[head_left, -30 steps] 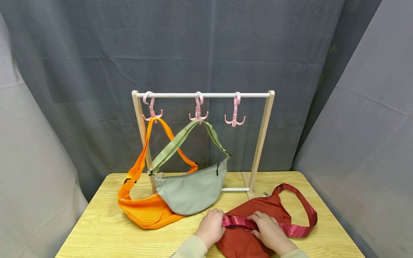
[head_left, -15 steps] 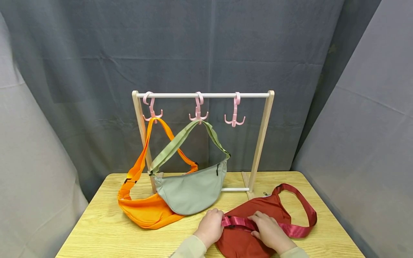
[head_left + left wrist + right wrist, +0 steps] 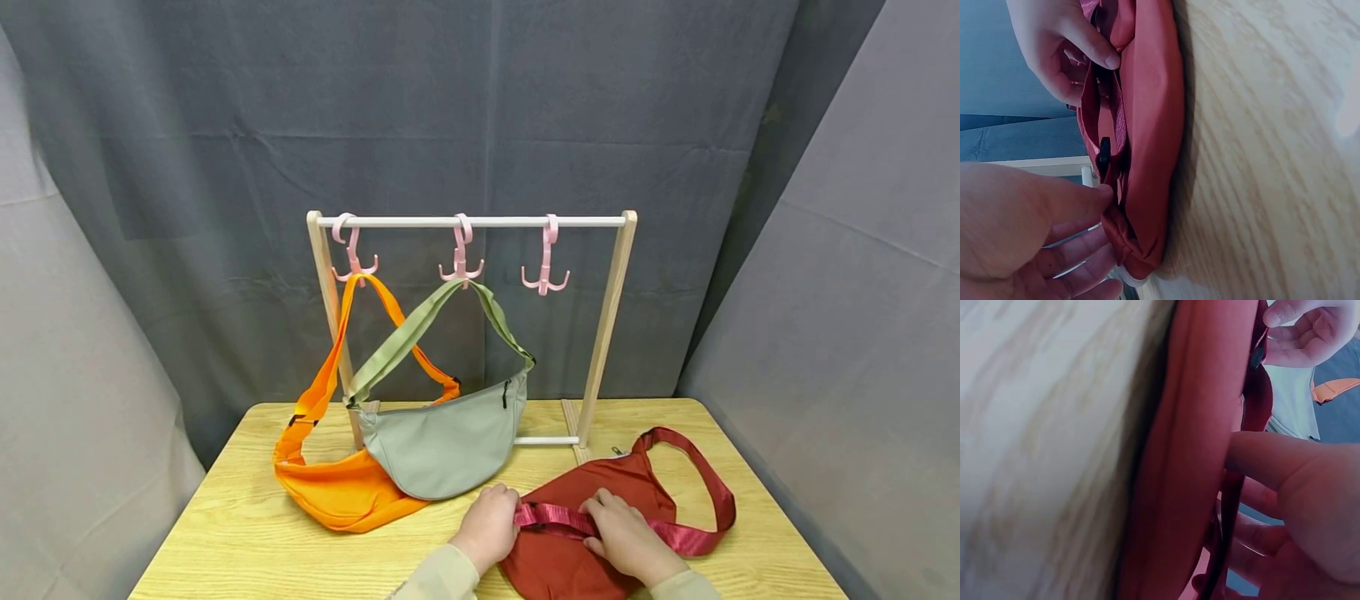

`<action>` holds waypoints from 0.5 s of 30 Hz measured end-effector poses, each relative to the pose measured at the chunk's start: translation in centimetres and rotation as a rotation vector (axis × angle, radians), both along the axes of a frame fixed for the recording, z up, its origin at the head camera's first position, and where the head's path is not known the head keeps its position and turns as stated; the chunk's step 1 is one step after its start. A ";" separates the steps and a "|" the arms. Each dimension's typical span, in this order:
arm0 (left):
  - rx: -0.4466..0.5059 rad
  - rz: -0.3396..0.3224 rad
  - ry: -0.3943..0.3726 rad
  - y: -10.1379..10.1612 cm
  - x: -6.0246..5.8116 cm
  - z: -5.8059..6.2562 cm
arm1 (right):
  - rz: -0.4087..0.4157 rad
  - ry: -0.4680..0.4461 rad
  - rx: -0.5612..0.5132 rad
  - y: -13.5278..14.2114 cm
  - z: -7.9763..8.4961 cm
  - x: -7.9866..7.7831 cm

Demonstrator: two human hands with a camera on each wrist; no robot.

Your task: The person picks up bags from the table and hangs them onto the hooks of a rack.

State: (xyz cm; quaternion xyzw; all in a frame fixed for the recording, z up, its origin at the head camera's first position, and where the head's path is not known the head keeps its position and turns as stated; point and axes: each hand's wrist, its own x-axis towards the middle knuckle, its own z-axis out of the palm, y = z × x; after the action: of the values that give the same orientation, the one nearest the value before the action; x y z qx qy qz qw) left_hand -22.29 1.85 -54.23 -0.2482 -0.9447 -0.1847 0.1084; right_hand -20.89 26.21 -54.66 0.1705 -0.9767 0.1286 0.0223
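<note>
A rust-red crossbody bag (image 3: 573,571) lies on the table at the front right, its dark-red strap (image 3: 697,540) crossing over it and looping out to the right. At the bag's left corner my left hand (image 3: 486,527) pinches the strap end beside a black buckle (image 3: 1104,153), thumb on the near side. My right hand (image 3: 626,537) lies over the bag's middle with its fingers curled round the strap, as the right wrist view shows. Behind stand an orange bag (image 3: 345,492) and a grey-green bag (image 3: 453,446), their straps looped up on pink hooks.
A wooden rack with a white top bar (image 3: 405,222) stands at the table's back. A third pink hook (image 3: 546,258) hangs at its right with nothing on it. Grey cloth (image 3: 585,108) encloses the wooden table (image 3: 225,550) behind and at both sides.
Both hands stay almost in place on the strap. The right hand's fingers and the right end of the strap loop shift very slightly.
</note>
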 end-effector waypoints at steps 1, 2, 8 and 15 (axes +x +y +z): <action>0.000 -0.001 -0.003 0.0 0.0 0.0 | -0.010 -0.010 0.002 0.1 0.1 0.0; 0.001 -0.002 -0.005 0.0 0.0 0.0 | -0.023 -0.021 0.003 0.1 0.1 -0.1; 0.005 -0.002 -0.019 0.1 -0.1 0.0 | -0.106 -0.084 0.000 1.0 0.4 -0.3; 0.004 0.000 -0.019 0.0 0.0 0.1 | -0.125 -0.114 -0.010 2.3 0.8 -0.3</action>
State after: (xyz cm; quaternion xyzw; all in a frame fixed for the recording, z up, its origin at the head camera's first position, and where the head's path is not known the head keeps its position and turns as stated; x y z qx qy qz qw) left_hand -22.33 1.89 -54.10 -0.2461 -0.9453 -0.1891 0.1001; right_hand -21.14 28.51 -53.90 0.1016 -0.9844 0.1416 -0.0243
